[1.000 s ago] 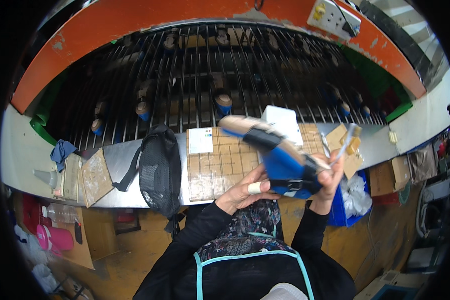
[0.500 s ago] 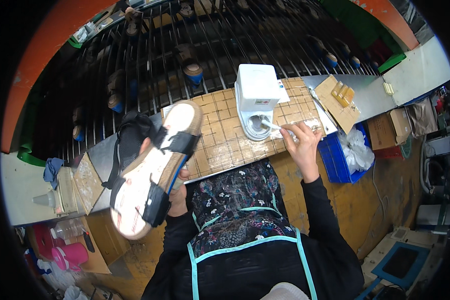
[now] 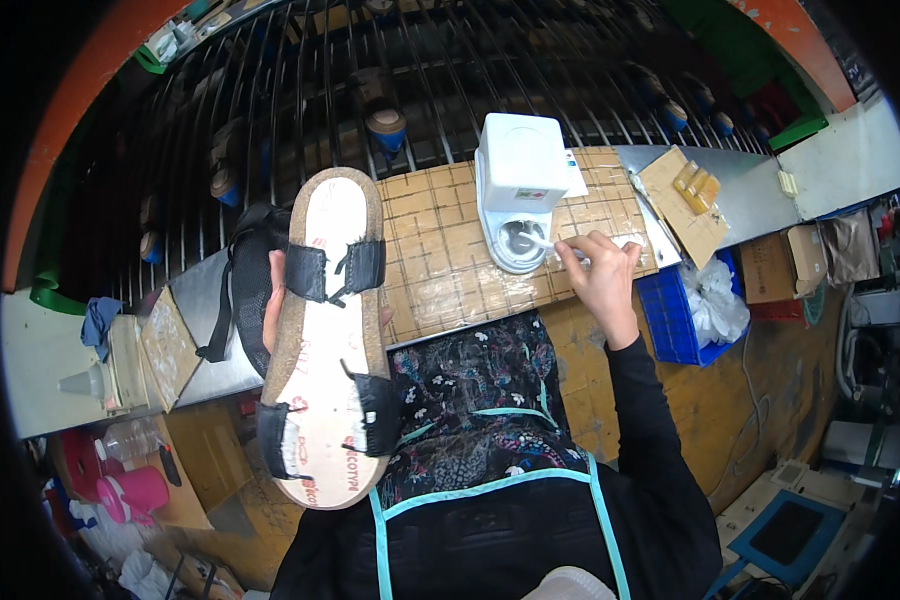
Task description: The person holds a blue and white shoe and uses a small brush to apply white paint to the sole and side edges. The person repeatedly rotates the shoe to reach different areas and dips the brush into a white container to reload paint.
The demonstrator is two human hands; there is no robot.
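Note:
My left hand [image 3: 273, 300] grips a black-strapped sandal [image 3: 330, 330] from behind, most of its fingers hidden by it. The sandal's white face, with the black strap ends lying over it and a cork-coloured rim, is turned up toward me. Between the pinched fingers of my right hand [image 3: 604, 278] is a slim white stick [image 3: 538, 241]. Its tip sits in the round cup at the front of a white dispenser [image 3: 523, 165], so the kind of tip cannot be made out. The dispenser stands on a bench covered with taped cardboard [image 3: 440, 270].
Beyond the bench runs a rack of metal bars [image 3: 440, 90] with several shoe forms on it. A black backpack-like bag [image 3: 255, 260] lies left of the sandal. At right are yellow blocks [image 3: 697, 188] on cardboard and a blue crate [image 3: 667, 315] holding clear plastic bags. A pink jug [image 3: 135, 493] stands lower left.
My left hand has turned the sandal more upright, and its white face now points squarely up at me. The stick in my right hand stays at the dispenser's cup.

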